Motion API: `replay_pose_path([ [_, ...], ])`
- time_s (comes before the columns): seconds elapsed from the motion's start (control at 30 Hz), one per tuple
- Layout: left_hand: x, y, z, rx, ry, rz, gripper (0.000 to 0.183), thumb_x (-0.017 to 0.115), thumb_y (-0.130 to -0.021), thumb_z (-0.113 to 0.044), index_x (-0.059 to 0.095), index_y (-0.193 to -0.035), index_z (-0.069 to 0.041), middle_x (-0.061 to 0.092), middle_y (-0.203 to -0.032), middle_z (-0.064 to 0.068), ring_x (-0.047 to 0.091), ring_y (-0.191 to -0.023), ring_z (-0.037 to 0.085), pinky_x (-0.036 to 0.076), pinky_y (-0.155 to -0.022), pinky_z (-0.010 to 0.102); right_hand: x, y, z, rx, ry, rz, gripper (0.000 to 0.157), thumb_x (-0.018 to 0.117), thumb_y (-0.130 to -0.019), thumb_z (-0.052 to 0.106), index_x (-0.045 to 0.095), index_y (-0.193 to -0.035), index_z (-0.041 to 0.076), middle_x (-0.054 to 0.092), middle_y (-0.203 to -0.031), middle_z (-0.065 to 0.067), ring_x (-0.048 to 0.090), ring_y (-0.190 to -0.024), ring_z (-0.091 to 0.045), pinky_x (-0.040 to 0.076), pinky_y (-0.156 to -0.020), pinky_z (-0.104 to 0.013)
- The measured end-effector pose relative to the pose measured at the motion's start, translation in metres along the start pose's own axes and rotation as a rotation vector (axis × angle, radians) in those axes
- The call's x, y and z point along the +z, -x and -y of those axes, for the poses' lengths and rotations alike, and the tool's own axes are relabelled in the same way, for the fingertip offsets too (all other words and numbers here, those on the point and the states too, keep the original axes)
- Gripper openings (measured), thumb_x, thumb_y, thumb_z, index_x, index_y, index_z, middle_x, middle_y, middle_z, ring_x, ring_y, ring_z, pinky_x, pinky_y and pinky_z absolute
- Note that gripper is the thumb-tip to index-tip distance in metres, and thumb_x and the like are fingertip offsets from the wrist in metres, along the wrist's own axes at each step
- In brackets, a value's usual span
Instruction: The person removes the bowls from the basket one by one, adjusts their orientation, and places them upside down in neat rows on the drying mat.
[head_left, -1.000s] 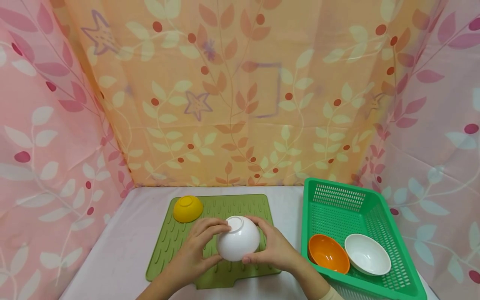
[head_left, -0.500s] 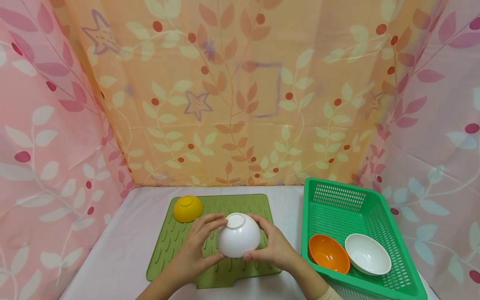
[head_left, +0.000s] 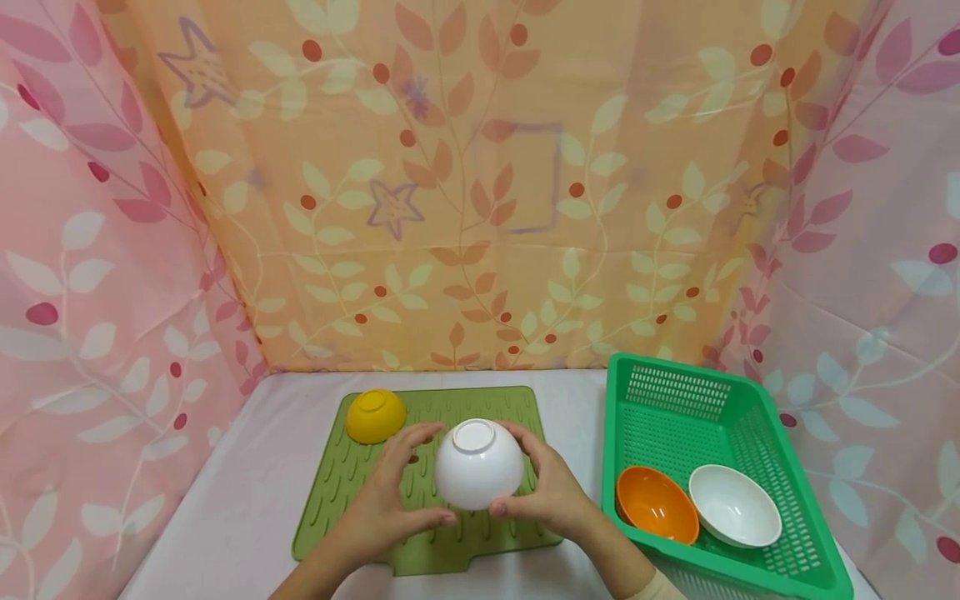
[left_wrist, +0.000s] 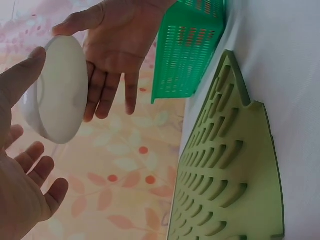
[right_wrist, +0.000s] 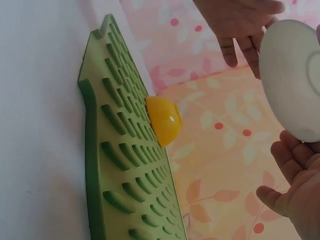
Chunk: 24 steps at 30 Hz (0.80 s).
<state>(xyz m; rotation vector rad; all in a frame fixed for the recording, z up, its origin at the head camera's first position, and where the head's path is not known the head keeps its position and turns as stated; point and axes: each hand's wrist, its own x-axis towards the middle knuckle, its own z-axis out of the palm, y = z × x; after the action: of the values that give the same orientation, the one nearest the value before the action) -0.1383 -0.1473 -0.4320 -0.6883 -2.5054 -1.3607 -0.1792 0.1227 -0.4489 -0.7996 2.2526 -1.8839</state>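
A white bowl point(head_left: 478, 475) hangs upside down above the green drying mat point(head_left: 337, 496), its round foot facing up. My right hand point(head_left: 553, 487) grips it from the right, thumb at the rim and fingers around the far side. To its left, my left hand point(head_left: 384, 504) is spread in a loose C, with a narrow gap between it and the bowl in the head view. In the left wrist view, the white bowl point(left_wrist: 62, 92) shows its hollow inside, well off the mat. A yellow bowl point(head_left: 377, 417) lies upside down at the mat's far left corner.
A green perforated basket point(head_left: 612, 425) stands right of the mat. Inside it, an orange bowl point(head_left: 658, 506) and another white bowl point(head_left: 735, 507) lean at the near end. Patterned curtains point(head_left: 465, 208) enclose the white-covered table point(head_left: 225, 492) at the back and sides.
My left hand has let go of the white bowl, its fingers and thumb moving off to the left. The bowl has risen slightly in my right hand. The yellow bowl and basket stay put.
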Motion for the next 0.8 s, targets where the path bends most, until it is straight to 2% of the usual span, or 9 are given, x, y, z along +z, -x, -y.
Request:
replay_pose_path([
  [0.13,-0.0015,-0.0006,0.0011,-0.041,0.052,0.016,0.102,0.092,-0.070,-0.047,0.035,-0.154,-0.039,0.043,-0.154,-0.011,0.043,-0.132,0.014,0.048,-0.103,0.035,0.0003,-0.0003,-0.0002,-0.035,-0.007,-0.012,0.091,0.094,-0.073,0.028,0.046,-0.150,0.032,0.056,-0.147,0.007,0.046,-0.140,-0.024,0.022,-0.116,-0.073],
  [0.33,-0.0023,-0.0019,0.0020,-0.080,0.097,0.054,0.102,0.093,-0.071,-0.041,0.035,-0.155,-0.037,0.045,-0.155,-0.007,0.045,-0.134,0.016,0.048,-0.103,0.041,0.0014,0.0003,-0.0003,-0.068,-0.003,-0.013,0.092,0.094,-0.072,0.028,0.046,-0.151,0.031,0.056,-0.148,0.007,0.046,-0.140,-0.024,0.025,-0.115,-0.072],
  [0.43,-0.0018,-0.0020,0.0023,-0.094,0.116,0.080,0.103,0.093,-0.071,-0.039,0.036,-0.156,-0.035,0.045,-0.156,-0.009,0.046,-0.135,0.017,0.047,-0.104,0.040,0.0022,0.0007,0.0001,-0.077,-0.001,-0.003,0.093,0.095,-0.071,0.027,0.046,-0.151,0.029,0.055,-0.148,0.006,0.046,-0.139,-0.024,0.027,-0.114,-0.071],
  [0.63,-0.0005,-0.0017,0.0035,-0.059,0.126,0.094,0.105,0.094,-0.070,-0.035,0.038,-0.158,-0.027,0.047,-0.153,-0.008,0.047,-0.133,0.016,0.047,-0.103,0.035,0.0022,0.0003,-0.0006,-0.140,0.018,0.024,0.096,0.095,-0.071,0.022,0.044,-0.153,0.026,0.055,-0.147,0.005,0.048,-0.137,-0.024,0.033,-0.110,-0.067],
  [0.8,-0.0005,-0.0019,0.0025,-0.051,0.130,0.102,0.102,0.094,-0.070,-0.035,0.039,-0.156,-0.035,0.050,-0.148,-0.010,0.048,-0.131,0.015,0.047,-0.102,0.035,0.0020,0.0005,-0.0007,-0.157,0.026,0.034,0.099,0.096,-0.070,0.020,0.043,-0.154,0.025,0.053,-0.149,0.006,0.047,-0.138,-0.023,0.036,-0.109,-0.064],
])
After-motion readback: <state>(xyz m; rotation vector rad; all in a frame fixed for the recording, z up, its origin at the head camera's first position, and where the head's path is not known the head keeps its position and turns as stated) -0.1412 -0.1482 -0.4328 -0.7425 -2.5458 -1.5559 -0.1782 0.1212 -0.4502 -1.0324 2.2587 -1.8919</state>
